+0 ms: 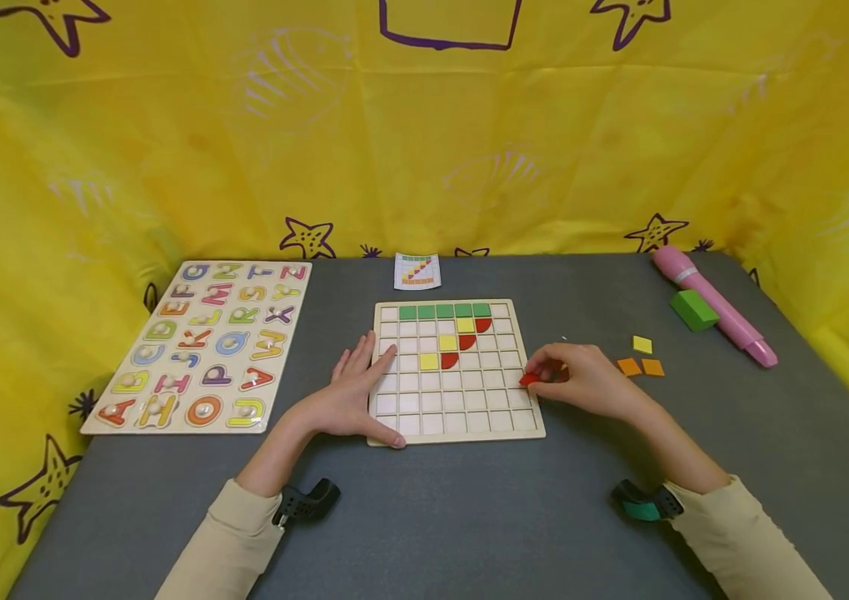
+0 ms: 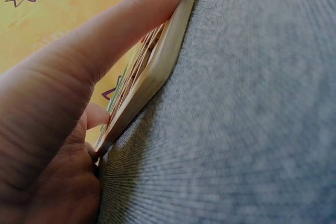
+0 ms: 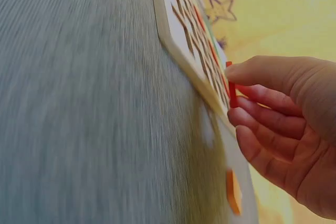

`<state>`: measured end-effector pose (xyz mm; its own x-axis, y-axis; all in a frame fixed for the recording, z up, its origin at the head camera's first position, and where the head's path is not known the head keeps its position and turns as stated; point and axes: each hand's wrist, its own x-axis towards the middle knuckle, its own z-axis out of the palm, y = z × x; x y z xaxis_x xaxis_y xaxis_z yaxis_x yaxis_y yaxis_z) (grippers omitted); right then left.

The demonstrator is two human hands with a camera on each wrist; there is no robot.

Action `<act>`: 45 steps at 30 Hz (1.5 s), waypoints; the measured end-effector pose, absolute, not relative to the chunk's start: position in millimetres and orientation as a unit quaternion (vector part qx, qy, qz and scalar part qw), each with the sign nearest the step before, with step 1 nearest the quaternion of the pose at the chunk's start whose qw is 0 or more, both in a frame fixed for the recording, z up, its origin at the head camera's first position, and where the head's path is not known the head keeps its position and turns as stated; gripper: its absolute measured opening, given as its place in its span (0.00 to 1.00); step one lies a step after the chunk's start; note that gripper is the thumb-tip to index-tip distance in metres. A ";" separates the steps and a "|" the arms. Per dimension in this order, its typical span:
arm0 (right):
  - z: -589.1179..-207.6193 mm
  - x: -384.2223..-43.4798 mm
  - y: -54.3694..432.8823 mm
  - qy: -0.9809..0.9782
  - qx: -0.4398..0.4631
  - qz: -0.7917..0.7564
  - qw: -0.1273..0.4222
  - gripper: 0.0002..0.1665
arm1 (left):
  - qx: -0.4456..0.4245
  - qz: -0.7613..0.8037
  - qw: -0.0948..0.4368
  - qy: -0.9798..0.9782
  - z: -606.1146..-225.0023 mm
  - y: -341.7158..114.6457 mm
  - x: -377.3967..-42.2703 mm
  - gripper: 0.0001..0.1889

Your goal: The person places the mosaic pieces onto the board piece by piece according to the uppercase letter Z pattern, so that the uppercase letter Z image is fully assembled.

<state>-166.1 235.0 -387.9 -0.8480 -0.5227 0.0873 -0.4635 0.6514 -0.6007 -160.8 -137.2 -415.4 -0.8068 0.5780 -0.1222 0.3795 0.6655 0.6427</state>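
Note:
A wooden grid board (image 1: 461, 403) lies in the middle of the table. Green squares (image 1: 445, 312) fill most of its top row, with yellow squares (image 1: 447, 342) and red quarter-round tiles (image 1: 466, 342) stepping diagonally down to the left. My left hand (image 1: 345, 396) rests spread along the board's left side, its thumb (image 2: 152, 4) on the front edge near the corner. At the right edge, my right hand (image 1: 581, 379) pinches a red tile (image 3: 232, 85) between thumb and fingertips, over the board's rim. That tile's outline is partly hidden by the fingers.
Behind the board lies a small pattern card (image 1: 417, 272). An alphabet puzzle (image 1: 199, 350) sits at left. To the right are a loose yellow tile (image 1: 642, 344), orange tiles (image 1: 652, 367), a green block (image 1: 694, 310) and a pink pen-like object (image 1: 724, 312). A yellow curtain (image 1: 424, 150) hangs behind.

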 end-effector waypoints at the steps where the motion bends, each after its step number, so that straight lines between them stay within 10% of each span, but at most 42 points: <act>1: -387.4 -167.2 229.2 0.904 -0.275 -0.323 0.050 0.12 | 0.266 0.309 0.160 0.899 -415.5 -137.4 -161.0 0.68; 21: -395.1 -188.7 126.3 0.869 -0.378 -0.309 0.075 0.07 | 0.264 0.304 0.166 0.900 -414.9 -137.5 -162.3 0.68; 45: -399.5 -189.2 121.1 0.868 -0.368 -0.327 0.063 0.07 | 0.266 0.305 0.169 0.899 -414.0 -137.2 -162.4 0.68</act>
<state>-189.2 121.1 -399.5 -0.7206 -0.6807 0.1321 -0.5983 0.5141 -0.6146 -162.4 -137.2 -414.0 -0.8018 0.5806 -0.1416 0.3747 0.6730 0.6377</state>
